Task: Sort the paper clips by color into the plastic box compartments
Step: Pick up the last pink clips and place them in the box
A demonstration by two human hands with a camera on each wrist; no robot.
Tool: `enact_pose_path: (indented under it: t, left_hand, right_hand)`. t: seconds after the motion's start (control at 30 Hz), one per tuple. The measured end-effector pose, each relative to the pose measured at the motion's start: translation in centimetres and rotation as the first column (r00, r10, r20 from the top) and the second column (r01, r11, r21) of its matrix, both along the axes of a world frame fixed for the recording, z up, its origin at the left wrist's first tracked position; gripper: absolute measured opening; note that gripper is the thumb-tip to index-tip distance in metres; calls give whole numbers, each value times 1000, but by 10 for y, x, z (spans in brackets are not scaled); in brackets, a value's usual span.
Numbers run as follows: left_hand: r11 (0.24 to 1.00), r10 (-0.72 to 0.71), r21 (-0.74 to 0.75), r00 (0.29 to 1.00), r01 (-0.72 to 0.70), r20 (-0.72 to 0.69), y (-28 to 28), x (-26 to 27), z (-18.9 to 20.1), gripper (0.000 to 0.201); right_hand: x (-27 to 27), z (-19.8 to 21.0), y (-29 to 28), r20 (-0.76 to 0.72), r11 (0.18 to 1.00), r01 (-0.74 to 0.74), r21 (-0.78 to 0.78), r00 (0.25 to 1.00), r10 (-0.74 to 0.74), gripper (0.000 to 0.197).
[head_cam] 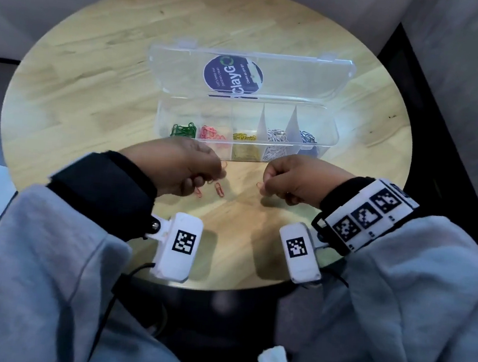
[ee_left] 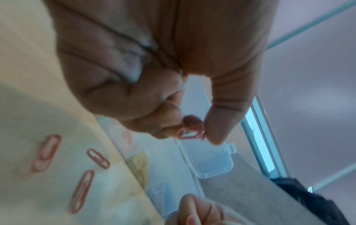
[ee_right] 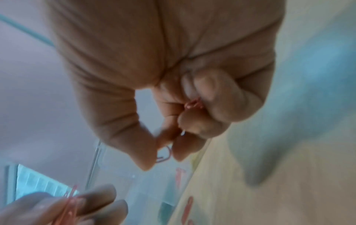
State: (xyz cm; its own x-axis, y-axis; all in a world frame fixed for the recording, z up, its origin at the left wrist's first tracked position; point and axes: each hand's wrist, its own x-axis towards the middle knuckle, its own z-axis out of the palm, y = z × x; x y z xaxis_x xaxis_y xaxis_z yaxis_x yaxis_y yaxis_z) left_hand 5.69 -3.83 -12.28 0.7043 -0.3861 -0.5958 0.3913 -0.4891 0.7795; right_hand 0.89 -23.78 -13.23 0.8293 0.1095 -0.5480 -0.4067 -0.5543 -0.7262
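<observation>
Head view: a clear plastic box [head_cam: 329, 137] sits open on a round wooden counter [head_cam: 94, 83], its raised lid [head_cam: 184, 69] bearing a round blue sticker [head_cam: 233, 74] reading "clayGo". 5 compartments hold, left to right, green [head_cam: 183, 130], pink [head_cam: 209, 133], yellow [head_cam: 244, 144], white [head_cam: 275, 143] and blue paper clips [head_cam: 308, 136]. Just in front, the left hand [head_cam: 180, 168] pinches a pink clip [ee_left: 189, 134] between thumb and fingers [ee_left: 217, 130]. The right hand [head_cam: 294, 180] is curled, pinching another pink clip [ee_right: 163, 155]. 3 loose pink clips [ee_left: 97, 158] lie on the counter between the hands.
</observation>
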Motion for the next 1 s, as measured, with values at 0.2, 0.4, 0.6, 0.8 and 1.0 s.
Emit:
enact_pose_path:
  t: [0.2, 0.4, 0.6, 0.8, 1.0]
  left_hand:
    - [899, 229, -324, 947, -294, -226, 15, 4, 12, 7]
    - [845, 259, -381, 911, -375, -323, 20, 4, 11, 23]
    - [842, 255, -381, 905, -381, -340, 19, 3, 9, 24]
    - [897, 235, -298, 923, -327, -303, 21, 5, 7, 21]
    - [870, 282, -280, 876, -405, -391, 20, 9, 1, 23]
  right_hand:
    - [4, -5, -5, -108, 869, 297, 396, 955, -277, 28]
    - [4, -7, -4, -210, 769, 379, 515, 925, -315, 24]
    - [6, -10, -1, -341, 640, 521, 564, 854, -394, 28]
    - [5, -14, 10, -210, 841, 406, 357, 912, -351, 27]
    - [9, -9, 32, 94, 944, -114, -309, 984, 150, 22]
